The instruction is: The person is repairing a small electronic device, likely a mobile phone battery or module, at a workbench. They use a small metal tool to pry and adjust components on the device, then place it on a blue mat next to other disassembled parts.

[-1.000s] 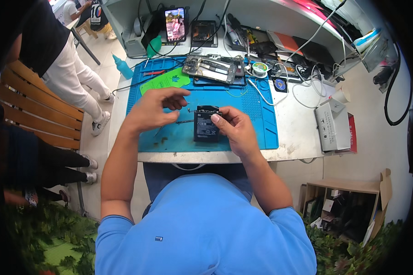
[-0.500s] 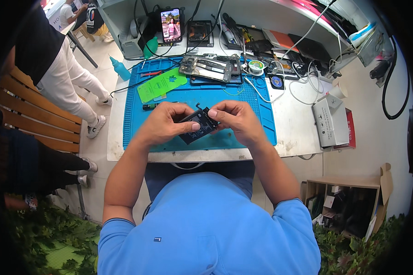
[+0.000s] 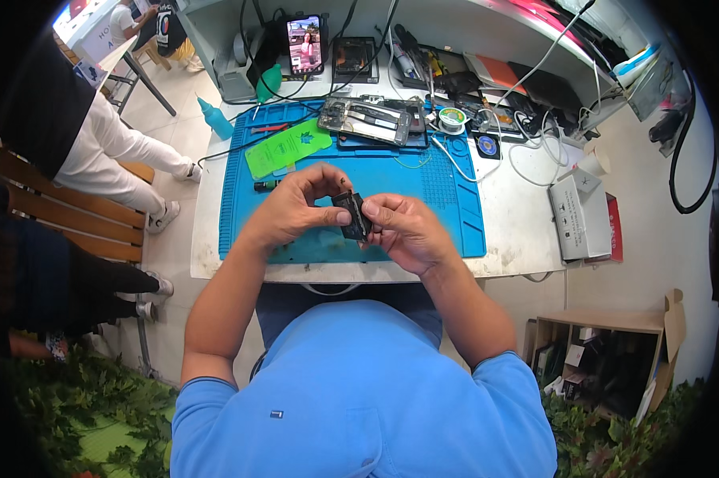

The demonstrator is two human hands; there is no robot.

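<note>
One white desk (image 3: 523,231) fills mid-view, w/ a blue mat (image 3: 468,219) on its near part. At the desk's R end, well past the mat, stands a white box (image 3: 567,223). Next down in size, the two hands: L hand (image 3: 294,209) and R hand (image 3: 415,233) come together over the mat, toward its near edge. Behind them an opened phone (image 3: 359,119) lies at the mat's far side; a green card (image 3: 284,151) is just L of it, and a lit phone (image 3: 306,46) leans farther back.

Smaller still, the black battery (image 3: 352,231) sits btwn the hands, tilted, & seems held clear of the mat. L thumb presses on its face, fingers curled behind, partly hidden; R thumb + fingers pinch its R side. Both grips are closed down to approx. the battery's thickness.

Change: in the view 1 sec ago only R hand has it, L hand apart; 0.5 sec ago both are on it, broad face showing. Now it's turned more edge-on. Prob. means the work is at that edge & needs both hands; can't tell if anything's being peeled or bent. Smallest: a dark tube (image 3: 266,186), just behind L hand.
</note>
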